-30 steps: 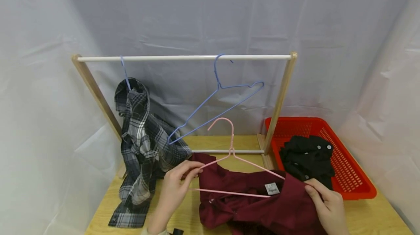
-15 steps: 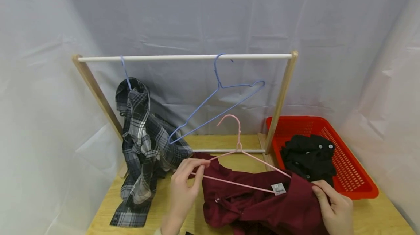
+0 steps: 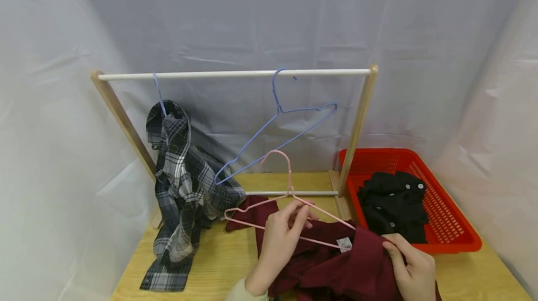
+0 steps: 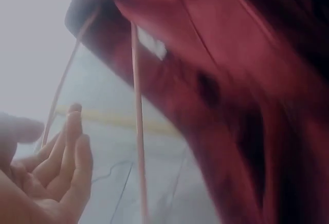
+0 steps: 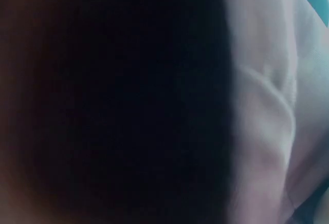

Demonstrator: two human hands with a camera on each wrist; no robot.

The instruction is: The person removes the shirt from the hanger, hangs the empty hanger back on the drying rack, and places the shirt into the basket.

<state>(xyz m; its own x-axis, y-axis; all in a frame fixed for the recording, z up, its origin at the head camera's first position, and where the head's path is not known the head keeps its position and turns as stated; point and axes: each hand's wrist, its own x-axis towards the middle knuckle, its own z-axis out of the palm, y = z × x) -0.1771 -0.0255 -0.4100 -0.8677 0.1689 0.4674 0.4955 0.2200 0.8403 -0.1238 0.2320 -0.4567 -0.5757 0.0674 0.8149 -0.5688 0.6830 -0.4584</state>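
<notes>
My left hand point(image 3: 279, 235) pinches the upper wire of a pink wire hanger point(image 3: 289, 177) just right of its neck. In the left wrist view the thumb and loosely curled fingers point(image 4: 77, 167) are around one wire. The hanger's right end runs inside a maroon shirt point(image 3: 336, 273) and is hidden by the cloth; its left end sticks out free. My right hand point(image 3: 409, 266) grips the shirt's shoulder, thumb on top. A white label point(image 3: 344, 244) shows inside the neck opening. The right wrist view is mostly dark, with pale cloth at its right side.
Behind stands a rack with a white rail point(image 3: 235, 75). A grey plaid shirt point(image 3: 176, 165) hangs at its left, and a bare blue hanger point(image 3: 248, 144) hangs right of the middle. A red basket point(image 3: 456, 226) holding a black garment point(image 3: 395, 203) stands at the right.
My left hand has moved right along the hanger, from its left end to beside the neck. The hanger swung right, then back left. My right hand still grips the shirt.
</notes>
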